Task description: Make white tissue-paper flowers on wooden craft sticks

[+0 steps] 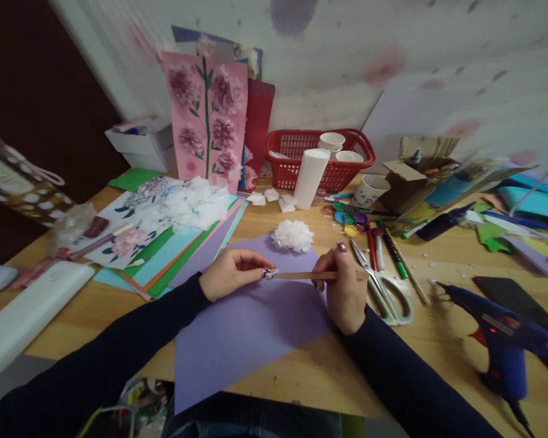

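Note:
My left hand (232, 272) pinches a small white piece of tissue (270, 274) above a purple sheet (251, 328). Between the fingers of my right hand (344, 286) is a flat wooden stick (301, 275), its left end touching the tissue piece. A fluffy white tissue flower (293, 236) rests on the far part of the sheet, just beyond both hands. Scissors with pale handles (388, 298) lie right beside my right hand.
A blue glue gun (497, 328) stands at the right. Paints (347, 216), pens and a paper cup (371, 190) lie beyond the scissors. A red basket (287, 164) is at the back. Coloured papers (182, 261) and white tissue (196, 204) cover the left; a white device (31, 310) sits nearer.

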{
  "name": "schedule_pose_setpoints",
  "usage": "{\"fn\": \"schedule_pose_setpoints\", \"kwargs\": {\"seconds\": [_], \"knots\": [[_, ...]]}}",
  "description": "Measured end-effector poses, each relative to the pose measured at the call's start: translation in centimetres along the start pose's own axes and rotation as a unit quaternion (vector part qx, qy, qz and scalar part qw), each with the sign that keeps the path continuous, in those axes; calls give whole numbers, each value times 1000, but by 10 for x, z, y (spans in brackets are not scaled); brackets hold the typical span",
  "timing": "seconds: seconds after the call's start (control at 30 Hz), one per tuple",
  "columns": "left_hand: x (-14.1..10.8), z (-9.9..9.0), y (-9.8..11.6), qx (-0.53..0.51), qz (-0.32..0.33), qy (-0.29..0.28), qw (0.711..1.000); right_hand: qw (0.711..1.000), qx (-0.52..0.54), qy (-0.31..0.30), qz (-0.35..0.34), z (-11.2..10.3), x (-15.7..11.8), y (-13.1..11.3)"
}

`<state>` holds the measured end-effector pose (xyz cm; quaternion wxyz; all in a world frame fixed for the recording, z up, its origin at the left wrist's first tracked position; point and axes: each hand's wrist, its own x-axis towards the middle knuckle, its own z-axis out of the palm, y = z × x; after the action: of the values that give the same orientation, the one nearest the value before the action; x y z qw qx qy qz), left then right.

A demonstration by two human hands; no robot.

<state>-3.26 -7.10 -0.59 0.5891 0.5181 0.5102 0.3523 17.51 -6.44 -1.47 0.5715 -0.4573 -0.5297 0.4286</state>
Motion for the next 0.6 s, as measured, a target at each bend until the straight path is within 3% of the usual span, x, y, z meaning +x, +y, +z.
{"fn": "schedule_pose_setpoints", "kwargs": {"seconds": [0.37, 0.6], "knots": [[1, 1, -1, -66, -15, -9, 998, 999, 30, 27, 6, 0, 5, 4], [4, -4, -2, -71, 24, 36, 997, 985, -41, 137, -94, -8, 15, -3]]}}
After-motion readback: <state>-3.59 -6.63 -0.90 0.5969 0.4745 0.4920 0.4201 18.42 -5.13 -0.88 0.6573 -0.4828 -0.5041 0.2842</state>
